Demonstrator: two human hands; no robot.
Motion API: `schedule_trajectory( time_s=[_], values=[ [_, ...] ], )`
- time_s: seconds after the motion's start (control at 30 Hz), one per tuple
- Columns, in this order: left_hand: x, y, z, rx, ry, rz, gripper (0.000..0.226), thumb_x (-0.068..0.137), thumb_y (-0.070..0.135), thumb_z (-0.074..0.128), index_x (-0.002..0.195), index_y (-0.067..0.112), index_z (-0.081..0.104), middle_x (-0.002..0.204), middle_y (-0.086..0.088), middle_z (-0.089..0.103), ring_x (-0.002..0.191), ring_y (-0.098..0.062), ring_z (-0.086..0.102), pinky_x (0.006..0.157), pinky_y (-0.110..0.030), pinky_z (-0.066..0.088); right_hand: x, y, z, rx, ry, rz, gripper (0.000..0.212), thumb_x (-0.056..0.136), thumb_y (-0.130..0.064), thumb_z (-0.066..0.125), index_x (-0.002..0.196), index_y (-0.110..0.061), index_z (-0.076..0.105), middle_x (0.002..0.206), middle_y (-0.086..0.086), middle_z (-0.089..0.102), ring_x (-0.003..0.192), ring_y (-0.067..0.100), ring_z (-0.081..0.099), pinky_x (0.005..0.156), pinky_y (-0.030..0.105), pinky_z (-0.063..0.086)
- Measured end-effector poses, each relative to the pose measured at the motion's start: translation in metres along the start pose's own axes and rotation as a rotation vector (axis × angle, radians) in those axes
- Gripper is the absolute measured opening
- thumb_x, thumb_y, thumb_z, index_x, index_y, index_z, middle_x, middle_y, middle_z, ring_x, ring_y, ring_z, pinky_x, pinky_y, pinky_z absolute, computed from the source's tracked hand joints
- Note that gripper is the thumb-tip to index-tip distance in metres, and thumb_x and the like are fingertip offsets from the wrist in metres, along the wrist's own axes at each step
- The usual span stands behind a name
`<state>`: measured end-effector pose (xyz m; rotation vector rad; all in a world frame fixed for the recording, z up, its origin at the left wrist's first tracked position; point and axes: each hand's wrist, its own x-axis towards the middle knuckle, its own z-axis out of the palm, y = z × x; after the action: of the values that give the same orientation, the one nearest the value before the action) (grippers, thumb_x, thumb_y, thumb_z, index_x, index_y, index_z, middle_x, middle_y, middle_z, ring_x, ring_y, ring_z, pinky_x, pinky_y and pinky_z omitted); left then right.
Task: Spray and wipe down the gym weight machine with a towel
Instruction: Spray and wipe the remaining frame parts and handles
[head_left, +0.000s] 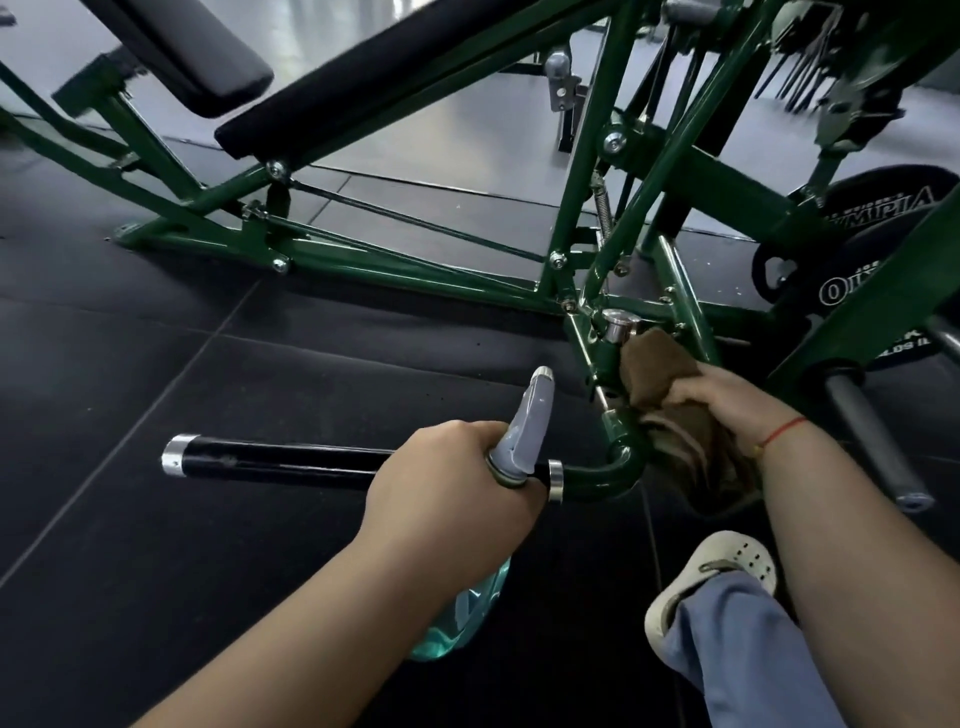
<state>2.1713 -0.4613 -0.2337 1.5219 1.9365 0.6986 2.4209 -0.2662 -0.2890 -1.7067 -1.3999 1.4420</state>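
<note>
Towel (665, 374), where is it?" asks the small one.

"Low down on the green machine (405, 265), close to the floor (156, 364). The right hand (727, 410) curls its fingers round the brown cloth. It presses the cloth on the frame, just beside the shiny knob (618, 325) and near the bend where the black handle bar (275, 462) starts."

"And the other hand?"

"The left hand (452, 483) is closed tight round the neck of the spray bottle (524, 431). The grey top sticks up and the blue-green part hangs down under the arm. The hand is in front of the handle bar. I cannot tell if it touches the bar."

"So which part is this?"

"I think it is the wiping part. To do it well, press the cloth flat and firm. Go all the way round the tube, the back side too. Rub slowly round the bolts and the knob, where dirt likes to hide. Turn the towel to a clean side when it gets wet. Point the bottle away so it does not squirt by mistake."
</note>
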Motion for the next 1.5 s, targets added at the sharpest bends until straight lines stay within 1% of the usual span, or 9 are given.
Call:
schedule_trajectory(
  time_s=[0.2, 0.5, 0.6, 0.7, 0.83, 0.97, 1.23, 1.37, 1.5],
  values=[
    [0.002, -0.005, 0.002, -0.117, -0.016, 0.001, 0.008, 0.079, 0.033, 0.066, 0.075, 0.027, 0.062, 0.055, 0.003, 0.054, 0.045, -0.01, 0.038, 0.049, -0.028, 0.036, 0.029, 0.012, 0.01, 0.197, 0.167, -0.166, 0.025, 0.097, -0.017, 0.065, 0.119, -0.024, 0.059, 0.115, 0.009, 0.068, 0.102, 0.027, 0.067, 0.094, 0.042, 0.053],
    [0.006, -0.006, 0.011, -0.208, -0.038, -0.077, 0.017, 0.079, 0.029, 0.071, 0.091, 0.017, 0.069, 0.052, 0.005, 0.047, 0.05, -0.016, 0.041, 0.053, -0.033, 0.041, 0.087, -0.015, 0.03, -0.317, 0.027, -0.268, 0.031, 0.103, -0.015, 0.055, 0.13, -0.029, 0.06, 0.114, 0.003, 0.067, 0.094, 0.018, 0.062, 0.078, 0.024, 0.046],
    [0.008, -0.006, 0.011, -0.228, -0.033, -0.081, 0.023, 0.079, 0.028, 0.073, 0.096, 0.014, 0.071, 0.061, -0.01, 0.057, 0.051, -0.015, 0.044, 0.054, -0.034, 0.042, 0.099, -0.022, 0.037, -0.353, 0.038, -0.303, 0.04, 0.101, -0.007, 0.056, 0.142, -0.009, 0.053, 0.123, 0.0, 0.056, 0.112, 0.015, 0.051, 0.084, 0.015, 0.038],
    [0.007, -0.007, 0.011, -0.227, -0.032, -0.073, 0.025, 0.078, 0.028, 0.074, 0.098, 0.013, 0.071, 0.069, -0.011, 0.063, 0.051, -0.015, 0.045, 0.053, -0.034, 0.042, 0.101, -0.015, 0.038, -0.257, 0.065, -0.28, 0.04, 0.102, -0.013, 0.056, 0.143, -0.01, 0.053, 0.128, 0.007, 0.061, 0.121, 0.024, 0.057, 0.098, 0.028, 0.045],
    [0.007, -0.007, 0.01, -0.231, -0.034, -0.066, 0.024, 0.078, 0.028, 0.073, 0.098, 0.014, 0.071, 0.061, -0.008, 0.059, 0.05, -0.016, 0.043, 0.053, -0.035, 0.041, 0.078, -0.001, 0.037, -0.082, 0.106, -0.242, 0.02, 0.103, -0.029, 0.053, 0.12, -0.032, 0.063, 0.109, -0.002, 0.067, 0.101, 0.017, 0.062, 0.087, 0.029, 0.046],
    [0.008, -0.008, 0.01, -0.208, -0.036, -0.054, 0.02, 0.08, 0.03, 0.072, 0.095, 0.017, 0.071, 0.065, -0.007, 0.062, 0.05, -0.014, 0.044, 0.052, -0.037, 0.042, 0.054, 0.015, 0.032, 0.148, 0.103, -0.174, 0.016, 0.096, -0.016, 0.057, 0.098, -0.026, 0.069, 0.082, 0.003, 0.07, 0.077, 0.021, 0.065, 0.066, 0.025, 0.052],
    [0.007, -0.007, 0.011, -0.188, -0.045, -0.039, 0.008, 0.08, 0.031, 0.069, 0.087, 0.027, 0.069, 0.051, 0.006, 0.053, 0.046, -0.013, 0.04, 0.052, -0.033, 0.041, 0.072, 0.019, 0.047, 0.316, 0.117, -0.057, 0.024, 0.101, -0.032, 0.058, 0.123, -0.023, 0.062, 0.095, 0.005, 0.071, 0.083, 0.021, 0.068, 0.073, 0.031, 0.054],
    [0.005, -0.007, 0.01, -0.2, -0.04, -0.039, 0.006, 0.079, 0.031, 0.068, 0.084, 0.029, 0.068, 0.049, 0.008, 0.051, 0.045, -0.013, 0.039, 0.052, -0.034, 0.04, 0.079, 0.026, 0.06, 0.44, 0.089, 0.064, 0.04, 0.103, -0.037, 0.045, 0.083, -0.01, 0.067, 0.071, 0.005, 0.067, 0.06, 0.017, 0.064, 0.054, 0.023, 0.052],
    [0.005, -0.008, 0.011, -0.186, -0.039, -0.022, 0.005, 0.08, 0.031, 0.068, 0.083, 0.027, 0.068, 0.051, 0.008, 0.052, 0.046, -0.012, 0.041, 0.052, -0.032, 0.04, 0.054, 0.028, 0.062, 0.588, -0.056, 0.052, 0.032, 0.093, -0.026, 0.037, 0.072, -0.013, 0.059, 0.069, 0.004, 0.054, 0.059, 0.016, 0.054, 0.055, 0.023, 0.05]
  ],
)
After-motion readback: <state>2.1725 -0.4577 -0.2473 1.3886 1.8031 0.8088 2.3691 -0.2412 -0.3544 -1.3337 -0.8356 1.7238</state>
